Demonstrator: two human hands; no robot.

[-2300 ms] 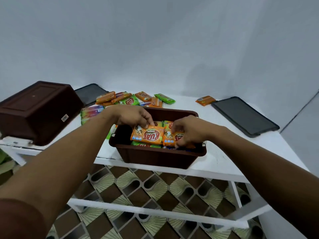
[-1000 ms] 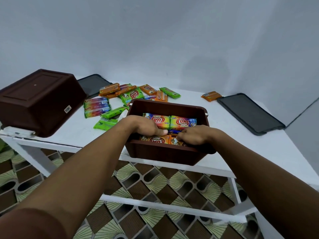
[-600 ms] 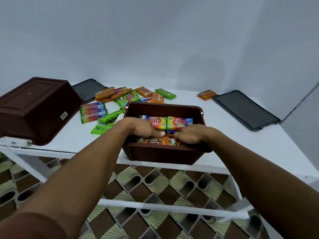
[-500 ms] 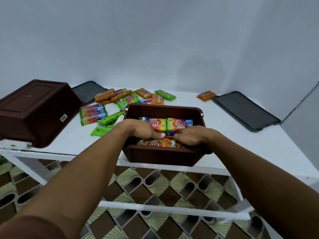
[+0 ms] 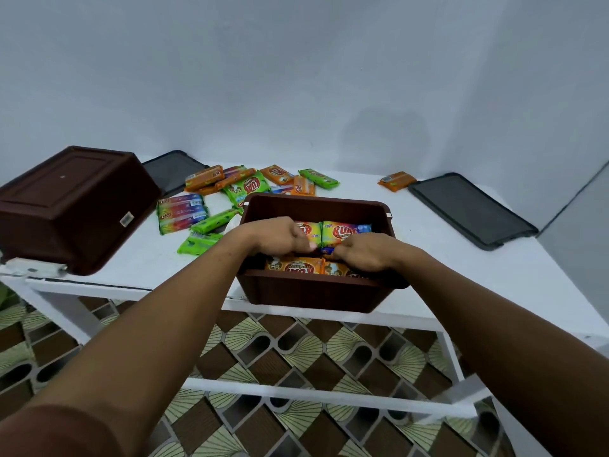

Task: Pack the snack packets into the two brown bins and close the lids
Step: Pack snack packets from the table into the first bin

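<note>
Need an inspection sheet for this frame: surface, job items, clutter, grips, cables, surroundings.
Surface: white table, open frame beneath.
Job's things: open brown bin at the front edge, packed packets inside; second bin upside down at left; loose packets behind the open bin; left lid and right lid lying flat, off the bins.
Clutter: nothing seen.
Grips: left hand and right hand inside the open brown bin on the packed packets; hold unclear.
Cables: nothing seen.
Surroundings: plain wall, patterned floor.

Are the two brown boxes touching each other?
Apart. The head view shows white table and loose packets lying between the bin at the left edge and the open bin.
</note>
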